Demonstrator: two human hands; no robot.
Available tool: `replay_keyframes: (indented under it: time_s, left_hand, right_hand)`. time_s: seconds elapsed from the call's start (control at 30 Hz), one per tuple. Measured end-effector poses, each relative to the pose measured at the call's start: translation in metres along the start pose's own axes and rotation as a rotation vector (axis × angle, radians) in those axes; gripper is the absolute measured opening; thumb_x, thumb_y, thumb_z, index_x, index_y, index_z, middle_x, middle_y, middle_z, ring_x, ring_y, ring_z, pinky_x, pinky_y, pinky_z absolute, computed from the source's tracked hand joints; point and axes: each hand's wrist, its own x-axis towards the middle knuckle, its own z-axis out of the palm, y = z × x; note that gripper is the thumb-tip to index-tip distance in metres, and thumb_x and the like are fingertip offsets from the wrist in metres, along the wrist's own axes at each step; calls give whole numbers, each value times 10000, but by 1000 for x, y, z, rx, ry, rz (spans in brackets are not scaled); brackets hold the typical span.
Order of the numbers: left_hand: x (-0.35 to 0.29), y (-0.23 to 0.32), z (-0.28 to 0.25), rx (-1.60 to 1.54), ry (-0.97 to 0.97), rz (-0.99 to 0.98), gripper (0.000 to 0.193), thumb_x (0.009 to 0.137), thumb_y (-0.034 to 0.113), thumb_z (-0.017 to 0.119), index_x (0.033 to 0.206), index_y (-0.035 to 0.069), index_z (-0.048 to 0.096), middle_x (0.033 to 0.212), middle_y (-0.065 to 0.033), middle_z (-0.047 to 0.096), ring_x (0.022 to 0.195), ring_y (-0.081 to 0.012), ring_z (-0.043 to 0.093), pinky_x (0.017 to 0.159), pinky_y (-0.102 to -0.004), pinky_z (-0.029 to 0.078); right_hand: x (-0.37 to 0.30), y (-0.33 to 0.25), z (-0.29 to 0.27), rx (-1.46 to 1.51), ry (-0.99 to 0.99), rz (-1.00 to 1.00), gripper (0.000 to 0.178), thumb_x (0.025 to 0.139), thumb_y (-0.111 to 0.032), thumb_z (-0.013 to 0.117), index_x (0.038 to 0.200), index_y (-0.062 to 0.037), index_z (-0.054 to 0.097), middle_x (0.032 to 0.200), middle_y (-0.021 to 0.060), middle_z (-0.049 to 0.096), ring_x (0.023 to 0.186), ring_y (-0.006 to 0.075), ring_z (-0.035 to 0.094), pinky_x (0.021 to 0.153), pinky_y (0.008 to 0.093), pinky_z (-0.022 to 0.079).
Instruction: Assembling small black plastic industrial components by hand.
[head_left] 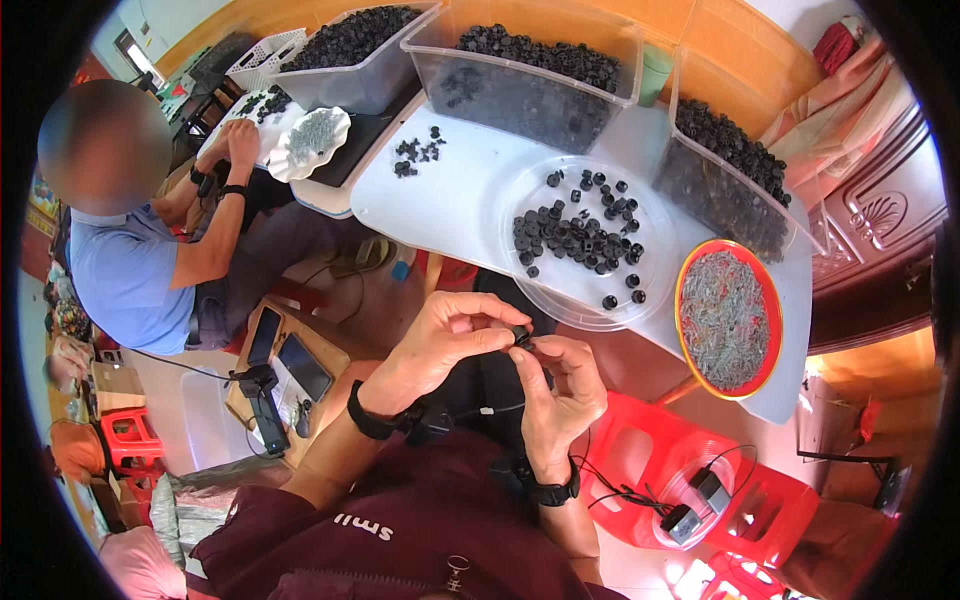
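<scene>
My left hand [445, 342] pinches a small black plastic part [520, 337] between thumb and fingers, in front of my chest. Close against it, my right hand [558, 395] has its thumb and forefinger closed at the same part; whether it holds a second small piece is hidden by the fingers. Beyond my hands, a round clear plastic lid [510, 285] lies at the table's near edge with many loose black parts [575, 235] on it. To the right, a red-rimmed round tray [684, 330] is filled with thin silvery metal pins [728, 320].
Clear bins [520, 95] of black parts line the back of the white table [440, 205]. A small cluster of black parts [418, 152] lies at its left. A co-worker [150, 240] sits at the left beside a white scalloped dish [338, 150]. Red stools [650, 450] hold power adapters [690, 510].
</scene>
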Motion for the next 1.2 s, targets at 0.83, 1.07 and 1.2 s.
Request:
replay_keyframes:
  time_s: [0.83, 1.07, 1.2]
  left_hand:
    - [-10, -2, 8, -67, -51, -20, 206, 787, -31, 614, 991, -17, 642, 979, -145, 638, 930, -231, 626, 789, -305, 528]
    - [-9, -1, 7, -163, -78, -51, 211, 828, -14, 585, 1036, -16, 620, 994, -138, 641, 923, -199, 628, 826, -326, 534]
    - [-9, -3, 7, -164, -81, -59, 213, 827, -10, 589, 1038, -12, 616, 996, -132, 641, 923, -195, 629, 820, -317, 536]
  right_hand:
    - [-11, -5, -6, -207, 122, -283, 199, 643, 81, 739, 808, 23, 642, 843, 150, 658, 732, 205, 647, 641, 263, 508]
    - [-11, -4, -6, -168, 131, -255, 176, 665, 76, 726, 803, 18, 633, 838, 133, 648, 722, 179, 626, 629, 251, 488]
    - [-12, -4, -5, -148, 137, -254, 171, 679, 73, 719, 806, 13, 623, 841, 123, 640, 725, 159, 608, 623, 239, 471]
